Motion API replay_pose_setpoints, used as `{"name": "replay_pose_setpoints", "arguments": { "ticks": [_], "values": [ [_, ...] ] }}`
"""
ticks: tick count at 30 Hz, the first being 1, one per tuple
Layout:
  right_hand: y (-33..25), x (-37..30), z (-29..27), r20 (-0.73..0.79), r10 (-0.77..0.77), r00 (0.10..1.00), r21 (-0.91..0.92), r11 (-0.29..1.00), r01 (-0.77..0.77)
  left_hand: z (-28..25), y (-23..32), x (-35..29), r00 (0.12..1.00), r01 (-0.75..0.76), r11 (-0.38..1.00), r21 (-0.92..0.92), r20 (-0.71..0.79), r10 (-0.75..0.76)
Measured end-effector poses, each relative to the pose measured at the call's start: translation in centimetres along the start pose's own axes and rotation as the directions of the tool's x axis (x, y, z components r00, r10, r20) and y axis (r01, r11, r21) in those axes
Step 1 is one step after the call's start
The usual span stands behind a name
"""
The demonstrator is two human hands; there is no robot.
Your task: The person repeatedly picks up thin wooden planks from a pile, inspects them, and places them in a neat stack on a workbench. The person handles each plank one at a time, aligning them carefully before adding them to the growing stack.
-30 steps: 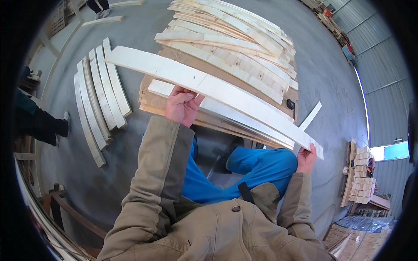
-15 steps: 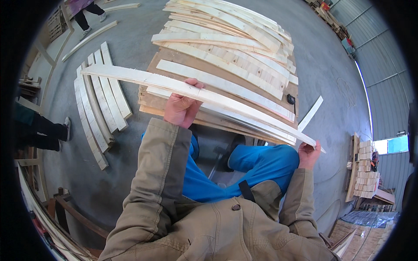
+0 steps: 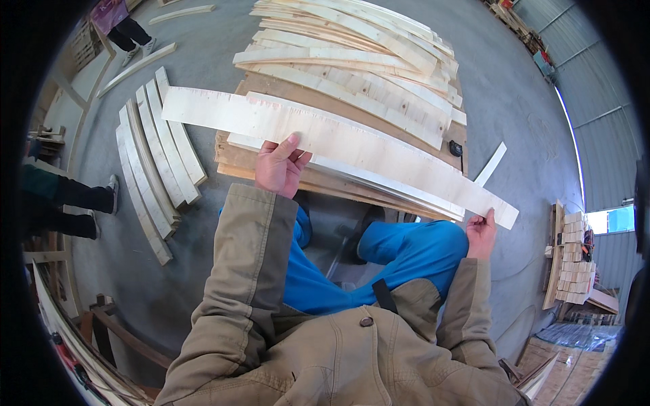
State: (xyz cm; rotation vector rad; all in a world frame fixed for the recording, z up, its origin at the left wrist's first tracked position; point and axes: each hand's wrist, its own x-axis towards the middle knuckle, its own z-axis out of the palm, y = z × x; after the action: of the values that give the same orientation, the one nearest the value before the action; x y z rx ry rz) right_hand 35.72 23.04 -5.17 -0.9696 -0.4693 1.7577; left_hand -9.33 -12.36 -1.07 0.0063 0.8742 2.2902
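Left hand point(image 3: 279, 170): fingers were partly hidden behind the curved board point(image 3: 338, 135).
Board pile point(image 3: 359, 63): far edge was cut off.

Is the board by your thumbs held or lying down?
Held: left hand and right hand grip the board by its lower edge.

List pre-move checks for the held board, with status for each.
1. Left hand gripping board: ok, thumb on its face.
2. Right hand gripping board: ok, near its right end.
3. Board's underside undamaged: cannot tell, hidden from view.
4. Table free: not ok, a pile of boards covers much of it.
5. Co-worker at left apart from board: ok.
6. Small black object uncovered: ok, beyond the board.
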Motion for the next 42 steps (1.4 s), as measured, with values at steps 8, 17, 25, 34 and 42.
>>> {"name": "replay_pose_setpoints", "arguments": {
  "ticks": [8, 17, 25, 34, 42],
  "values": [
    [0.7, 2.1, -0.5, -0.156, 0.042, 0.987, -0.059, 0.997, -0.052, -1.4, -1.2, 1.1, 0.979, 0.078, 0.994, 0.073, -0.192, -0.063],
    [2.3, 3.4, -2.6, -0.094, 0.137, 0.986, -0.013, 0.99, -0.139, -4.3, -2.6, 3.2, 0.972, 0.146, 0.986, 0.081, -0.199, -0.127],
    [5.4, 4.3, -7.1, -0.202, 0.252, 0.946, -0.095, 0.957, -0.275, -8.3, -4.9, 5.4, 0.942, 0.275, 0.947, 0.166, -0.243, -0.231],
    [8.6, 5.6, -13.6, -0.237, 0.287, 0.928, -0.216, 0.916, -0.339, -13.0, -10.0, 7.3, 0.872, 0.397, 0.899, 0.182, -0.38, -0.308],
    [11.5, 5.2, -12.5, -0.276, 0.298, 0.914, -0.121, 0.932, -0.341, -18.1, -11.7, 10.4, 0.878, 0.366, 0.917, 0.158, -0.385, -0.285]
  ]
}}
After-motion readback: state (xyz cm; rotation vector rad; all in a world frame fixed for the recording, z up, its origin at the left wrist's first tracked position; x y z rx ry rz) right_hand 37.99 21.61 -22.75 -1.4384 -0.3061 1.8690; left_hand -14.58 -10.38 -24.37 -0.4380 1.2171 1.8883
